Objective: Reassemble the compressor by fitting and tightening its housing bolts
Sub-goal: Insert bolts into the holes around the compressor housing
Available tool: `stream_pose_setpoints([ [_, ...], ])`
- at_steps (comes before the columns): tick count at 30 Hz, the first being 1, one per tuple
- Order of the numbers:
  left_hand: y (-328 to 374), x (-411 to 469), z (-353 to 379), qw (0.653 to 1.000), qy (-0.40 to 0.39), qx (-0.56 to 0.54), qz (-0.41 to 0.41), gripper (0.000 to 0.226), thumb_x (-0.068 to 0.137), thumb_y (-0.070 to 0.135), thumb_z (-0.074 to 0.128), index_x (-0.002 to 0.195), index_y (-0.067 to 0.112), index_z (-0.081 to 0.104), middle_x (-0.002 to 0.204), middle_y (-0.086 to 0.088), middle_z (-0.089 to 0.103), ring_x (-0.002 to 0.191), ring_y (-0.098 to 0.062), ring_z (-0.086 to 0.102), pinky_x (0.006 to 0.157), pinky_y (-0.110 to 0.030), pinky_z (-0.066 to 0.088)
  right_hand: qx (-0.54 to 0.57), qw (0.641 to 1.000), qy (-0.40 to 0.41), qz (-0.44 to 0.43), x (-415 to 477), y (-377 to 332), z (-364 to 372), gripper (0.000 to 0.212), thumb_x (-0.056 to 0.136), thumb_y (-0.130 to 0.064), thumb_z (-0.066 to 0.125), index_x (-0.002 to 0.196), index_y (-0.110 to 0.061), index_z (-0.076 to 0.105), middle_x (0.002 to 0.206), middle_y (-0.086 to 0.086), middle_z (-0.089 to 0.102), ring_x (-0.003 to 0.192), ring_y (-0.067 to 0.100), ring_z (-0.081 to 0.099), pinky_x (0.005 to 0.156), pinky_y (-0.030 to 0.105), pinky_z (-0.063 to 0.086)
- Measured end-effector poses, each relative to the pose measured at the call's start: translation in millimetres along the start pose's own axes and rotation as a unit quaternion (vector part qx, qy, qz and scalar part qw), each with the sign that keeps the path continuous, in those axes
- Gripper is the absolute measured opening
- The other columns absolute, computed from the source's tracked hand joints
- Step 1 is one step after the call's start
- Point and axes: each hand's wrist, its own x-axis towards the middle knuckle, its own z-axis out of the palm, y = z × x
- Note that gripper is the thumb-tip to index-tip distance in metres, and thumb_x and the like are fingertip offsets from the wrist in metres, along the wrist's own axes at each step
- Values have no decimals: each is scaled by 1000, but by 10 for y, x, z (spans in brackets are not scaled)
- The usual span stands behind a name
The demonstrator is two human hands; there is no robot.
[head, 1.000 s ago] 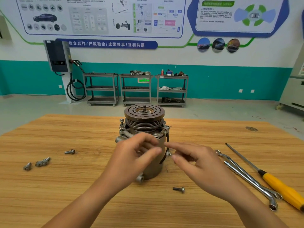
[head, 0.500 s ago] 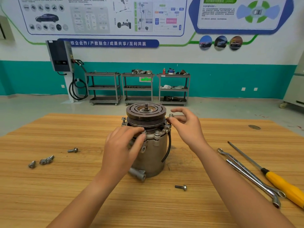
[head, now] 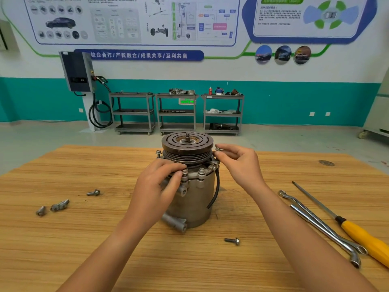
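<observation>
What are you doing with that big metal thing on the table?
A person is putting bolts back into a compressor standing on a wooden table. The right hand pinches a side bolt at its rim; the left hand pinches a front bolt. Loose bolts, wrenches and a screwdriver lie nearby.

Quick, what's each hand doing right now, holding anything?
Left hand: pinching the front flange bolt on the compressor.
Right hand: pinching the right-side bolt beside the pulley.

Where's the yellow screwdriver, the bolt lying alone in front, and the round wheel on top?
Yellow screwdriver (head: pixel 365 240): head view, on its handle.
Lone bolt (head: pixel 229 240): head view, on its shank.
Pulley wheel (head: pixel 173 142): head view, on its top face.
</observation>
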Motion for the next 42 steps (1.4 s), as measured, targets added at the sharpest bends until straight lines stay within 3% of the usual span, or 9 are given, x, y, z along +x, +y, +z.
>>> stream_pose_setpoints([
  [5, -62, -167, 87, 999, 36, -5, -5, 35, 82, 27, 61, 117, 23, 57, 111, 6, 51, 107, -7, 47, 91, -21, 37, -104, 991, -24, -83, -65, -3, -55, 26, 86, -10, 66, 112, -9, 68, 99, -6, 68, 84, -9, 56, 75, -3, 41],
  [11, -93, -266, 205, 981, 20, -101, -164, 93, 60, 60, 64, 129, 57, 2, 144, 24, 7, 132, 11, 7, 101, -5, 10, -168, 978, -67, -109, -154, 42, -112, 32, 95, -13, 52, 125, -16, 60, 131, -4, 56, 118, -3, 42, 93, -3, 21],
  [16, -167, -215, 314, 953, 23, -172, -249, 119, 60, 43, 80, 142, 46, -5, 145, 21, 14, 134, 2, 16, 109, -23, 19, -196, 968, -135, -82, -272, 80, -145, 51, 98, -28, 44, 147, -25, 27, 145, -16, 31, 133, 1, 29, 105, 16, 20],
  [20, -273, -195, 295, 946, 11, -182, -267, 121, 55, 36, 84, 145, 43, 3, 131, 22, 23, 126, 3, 23, 103, -23, 25, -107, 989, -89, 50, -545, 170, -279, 56, 93, -36, 52, 144, -25, 31, 122, -20, 48, 102, -4, 50, 82, 10, 39],
  [24, -411, -167, 233, 936, -16, -223, -273, 114, 61, 21, 86, 146, 40, 13, 136, 17, 31, 124, -5, 36, 96, -18, 39, -314, 877, -350, 96, -821, 268, -498, 36, 76, -54, 67, 96, -24, 66, 86, -14, 61, 77, -2, 55, 67, 16, 45],
  [27, -568, -45, 108, 910, -109, -287, -278, 124, 48, 26, 91, 147, 32, 17, 146, 7, 33, 124, -10, 41, 94, -19, 42, -338, 856, -389, 47, -942, 270, -462, 24, 77, -47, 68, 87, -26, 67, 76, -15, 55, 69, -3, 50, 64, 15, 42],
  [31, -706, 115, -12, 851, -221, -384, -282, 148, 23, 42, 94, 148, 26, 18, 144, -2, 40, 127, -19, 46, 105, -38, 39, -294, 884, -361, 42, -916, 270, -468, 16, 85, -34, 66, 94, -21, 72, 75, -18, 58, 70, -7, 53, 66, 10, 42],
  [37, -755, 40, 96, 843, -182, -419, -284, 127, 29, 33, 92, 139, 37, 28, 135, 6, 49, 117, -9, 55, 85, -21, 49, -1, 989, -117, 88, -517, -142, -597, 19, 81, -14, 70, 94, -27, 65, 76, -9, 73, 71, 3, 68, 65, 13, 52],
  [42, -764, 11, 112, 845, -159, -423, -285, 116, 43, 26, 78, 145, 31, 24, 137, 1, 48, 121, -14, 52, 93, -25, 45, -56, 998, -1, -28, -147, -468, -444, 10, 78, -20, 74, 78, -22, 64, 78, -4, 69, 75, 6, 64, 68, 16, 53],
])
